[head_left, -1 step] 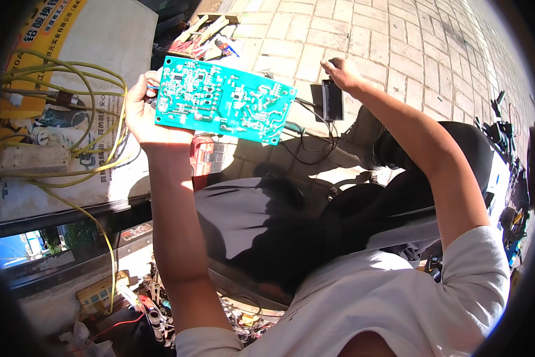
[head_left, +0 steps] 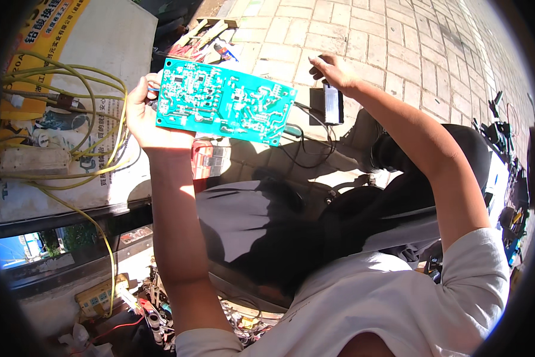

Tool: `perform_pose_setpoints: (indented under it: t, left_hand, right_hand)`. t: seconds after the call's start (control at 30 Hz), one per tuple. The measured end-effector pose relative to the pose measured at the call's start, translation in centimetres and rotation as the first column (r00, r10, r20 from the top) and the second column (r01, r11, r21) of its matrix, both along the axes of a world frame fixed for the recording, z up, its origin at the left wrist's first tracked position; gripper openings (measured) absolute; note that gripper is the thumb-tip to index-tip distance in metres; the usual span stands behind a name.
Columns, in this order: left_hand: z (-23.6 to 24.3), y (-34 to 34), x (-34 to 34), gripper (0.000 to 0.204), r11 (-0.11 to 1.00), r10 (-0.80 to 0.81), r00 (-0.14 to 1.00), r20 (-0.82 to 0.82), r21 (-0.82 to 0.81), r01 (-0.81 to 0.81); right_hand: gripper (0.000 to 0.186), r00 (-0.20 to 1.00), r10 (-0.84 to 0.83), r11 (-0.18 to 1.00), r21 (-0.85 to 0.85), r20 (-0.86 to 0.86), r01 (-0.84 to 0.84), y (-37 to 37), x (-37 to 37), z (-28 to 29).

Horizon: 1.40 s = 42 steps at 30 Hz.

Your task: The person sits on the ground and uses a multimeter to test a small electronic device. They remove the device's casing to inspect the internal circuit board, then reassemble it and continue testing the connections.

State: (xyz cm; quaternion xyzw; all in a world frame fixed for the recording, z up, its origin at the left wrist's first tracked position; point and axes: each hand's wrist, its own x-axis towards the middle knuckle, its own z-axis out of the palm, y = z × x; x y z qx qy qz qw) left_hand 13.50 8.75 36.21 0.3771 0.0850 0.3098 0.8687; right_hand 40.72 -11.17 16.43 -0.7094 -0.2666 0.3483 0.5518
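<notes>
My left hand (head_left: 141,113) is closed on the left end of a green circuit board (head_left: 226,102). Its soldered face is turned up toward me, and some of my fingers are hidden beneath it. Close to the thumb a bit of blue wire shows at the board's edge. Beyond the board's right end, my right hand (head_left: 338,74) has its fingers curled. Just below that hand is a small box (head_left: 334,106) with a pale silvery face and a dark side. Its far end meets the hand, but whether the fingers grip it is hidden. Black wires (head_left: 303,140) run between board and box.
Yellow cables (head_left: 95,95) loop over a printed white panel on the left. A red case (head_left: 203,159) stands under the board. Wooden sticks and a small tube (head_left: 224,50) lie at the far side on brick paving (head_left: 386,35). Tools and scraps (head_left: 154,318) crowd the lower left.
My right hand has shifted slightly left, its fingers pointing further left. The box below it has turned, showing a pale face where a dark one showed. The board stays nearly still.
</notes>
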Motion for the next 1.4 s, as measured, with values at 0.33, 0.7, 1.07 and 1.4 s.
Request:
perform_pose_setpoints:
  t: [0.33, 0.7, 1.07, 1.4]
  left_hand:
    - [3.4, -3.8, 4.2, 0.015, 0.99, 0.087, 0.99, 0.112, -0.125, -0.073]
    - [2.5, -9.0, 5.5, 0.059, 0.876, -0.358, 0.908, -0.22, 0.258, 0.408]
    - [1.0, -12.8, 5.2, 0.032, 0.804, -0.229, 0.87, -0.437, 0.419, 0.422]
    - [0.5, -12.3, 5.4, 0.031, 0.807, -0.224, 0.901, -0.372, 0.448, 0.386]
  right_hand:
    - [0.067, 0.875, 0.476, 0.801, 0.368, 0.086, -0.472, -4.2, -6.5, 21.6]
    - [0.04, 0.921, -0.022, 0.82, 0.534, 0.389, -0.206, -7.8, 0.5, 25.1]
    - [0.032, 0.948, 0.214, 0.858, 0.419, 0.237, -0.299, -7.3, -0.5, 20.5]
    - [0.029, 0.952, 0.213, 0.865, 0.41, 0.219, -0.288, -7.5, -0.3, 20.2]
